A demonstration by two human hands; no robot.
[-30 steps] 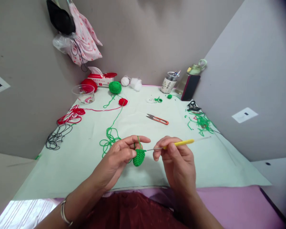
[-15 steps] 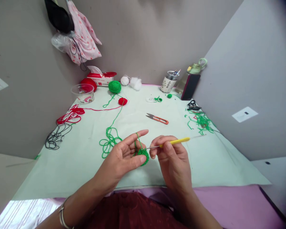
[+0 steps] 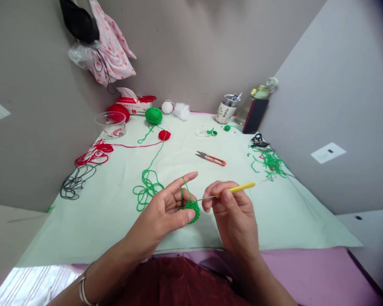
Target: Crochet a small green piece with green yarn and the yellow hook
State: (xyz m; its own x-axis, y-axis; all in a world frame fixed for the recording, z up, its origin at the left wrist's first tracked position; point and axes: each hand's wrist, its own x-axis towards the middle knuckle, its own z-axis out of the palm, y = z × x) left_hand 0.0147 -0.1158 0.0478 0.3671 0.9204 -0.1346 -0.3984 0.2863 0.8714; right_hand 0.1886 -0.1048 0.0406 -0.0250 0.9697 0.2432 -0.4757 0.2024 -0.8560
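Note:
Between the thumb and fingers of my left hand [image 3: 166, 214] is a small round green crochet piece [image 3: 192, 211]. Green yarn loops over the raised index finger and runs down to the piece. My right hand [image 3: 234, 214] grips a crochet hook [image 3: 242, 187] by its yellow handle, pen-fashion. The hook's thin metal tip points left and meets the top edge of the piece; whether it sits inside a stitch I cannot tell. Loose green yarn [image 3: 145, 191] lies beside my left hand and leads back to a green yarn ball [image 3: 153, 115].
Orange thread snips [image 3: 210, 158] lie beyond my hands. Green yarn scraps [image 3: 272, 162] and black scissors [image 3: 258, 140] are at the right. Red yarn [image 3: 95, 154], black cord [image 3: 76, 182] and a clear tub [image 3: 111, 127] line the left. A phone [image 3: 255, 116] leans on a bottle at the back right.
My right hand and the hook have shifted very slightly to the right. The left hand and the green piece are almost where they were.

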